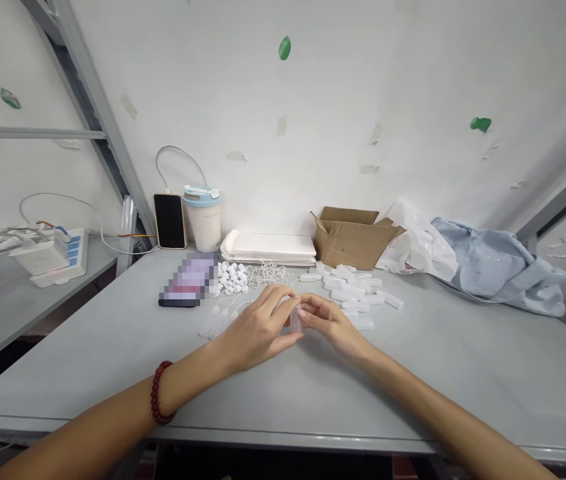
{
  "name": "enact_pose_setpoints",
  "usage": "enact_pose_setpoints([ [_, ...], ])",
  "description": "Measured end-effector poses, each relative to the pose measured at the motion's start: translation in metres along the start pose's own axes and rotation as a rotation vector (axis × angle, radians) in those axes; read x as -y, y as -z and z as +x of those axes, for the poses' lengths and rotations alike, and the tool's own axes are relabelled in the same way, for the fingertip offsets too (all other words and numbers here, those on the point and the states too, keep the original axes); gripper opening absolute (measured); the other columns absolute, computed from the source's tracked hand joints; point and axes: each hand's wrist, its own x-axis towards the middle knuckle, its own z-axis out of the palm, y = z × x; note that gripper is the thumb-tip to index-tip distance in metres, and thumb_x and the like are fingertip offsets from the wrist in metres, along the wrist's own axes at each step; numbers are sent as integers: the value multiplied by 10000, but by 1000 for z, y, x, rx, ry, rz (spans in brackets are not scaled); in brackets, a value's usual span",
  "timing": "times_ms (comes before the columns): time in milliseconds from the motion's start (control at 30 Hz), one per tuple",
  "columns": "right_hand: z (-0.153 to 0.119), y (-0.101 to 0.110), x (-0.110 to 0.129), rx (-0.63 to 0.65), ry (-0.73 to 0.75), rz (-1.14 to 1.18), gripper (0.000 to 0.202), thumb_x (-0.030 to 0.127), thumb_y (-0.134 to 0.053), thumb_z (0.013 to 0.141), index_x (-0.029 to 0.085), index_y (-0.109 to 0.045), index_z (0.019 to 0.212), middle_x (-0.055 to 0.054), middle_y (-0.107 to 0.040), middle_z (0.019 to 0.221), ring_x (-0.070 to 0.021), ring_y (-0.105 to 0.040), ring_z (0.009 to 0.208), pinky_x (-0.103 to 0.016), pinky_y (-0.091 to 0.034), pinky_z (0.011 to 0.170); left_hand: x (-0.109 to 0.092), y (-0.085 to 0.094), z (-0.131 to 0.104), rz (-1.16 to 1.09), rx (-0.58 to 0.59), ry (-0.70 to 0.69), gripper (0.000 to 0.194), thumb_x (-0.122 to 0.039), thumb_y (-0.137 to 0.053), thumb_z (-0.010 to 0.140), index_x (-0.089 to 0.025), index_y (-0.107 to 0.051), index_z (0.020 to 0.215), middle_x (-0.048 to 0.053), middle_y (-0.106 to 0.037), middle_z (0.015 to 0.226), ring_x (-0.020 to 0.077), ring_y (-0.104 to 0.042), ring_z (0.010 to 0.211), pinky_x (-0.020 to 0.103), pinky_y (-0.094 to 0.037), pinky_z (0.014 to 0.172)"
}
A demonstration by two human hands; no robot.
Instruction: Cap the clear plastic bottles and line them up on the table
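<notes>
Between my hands, a little above the grey table, a small translucent plastic tube (296, 321) is held upright. My left hand (261, 325), with a dark red bead bracelet on its wrist, grips the tube between thumb and fingers. From the other side my right hand (330, 323) pinches the same tube near its top. Beyond my right hand lies a loose heap of similar translucent tubes (350, 285). White caps (233, 277) are clustered behind my left hand, beside a tangle of thin white strings (267, 273). Several tubes with strings attached (217, 321) lie left of my left hand.
Along the wall stand an upright phone (171, 221), a lidded cup (203, 220), a stack of white trays (269, 247), an open cardboard box (355, 243), a white plastic bag (413, 243) and a blue bag (503, 263). A second phone (190, 280) lies flat at the left.
</notes>
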Motion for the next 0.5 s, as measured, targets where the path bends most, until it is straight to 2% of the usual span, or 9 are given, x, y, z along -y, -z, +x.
enact_pose_setpoints([
  [133,0,0,-2,6,-9,-151,292,361,-596,825,208,-590,1074,-5,-600,810,-124,-538,694,-268,-417,651,6,8,1,-8,89,9,288,-241,-597,834,-140,-524,1094,124,-537,1078,257,-489,1049,393,-478,864],
  [233,0,-1,-2,33,-22,-247,276,347,-588,824,202,-600,1058,-21,-614,882,-136,-541,753,-270,-408,661,15,19,2,-58,168,36,299,-254,-636,803,-156,-556,1074,104,-551,1060,240,-500,1033,362,-476,850],
  [333,-2,-1,0,21,-62,-350,293,357,-574,831,197,-598,1075,-54,-636,989,-157,-557,822,-285,-413,681,28,33,1,-81,244,92,370,-334,-690,758,-178,-579,1073,85,-578,1050,237,-519,1009,360,-471,839],
  [500,-2,2,0,-34,-97,-407,301,403,-548,846,200,-588,1065,-72,-656,1009,-177,-591,842,-318,-433,702,40,50,-2,-40,385,192,351,-374,-724,702,-191,-614,981,52,-616,983,238,-526,974,355,-452,826],
])
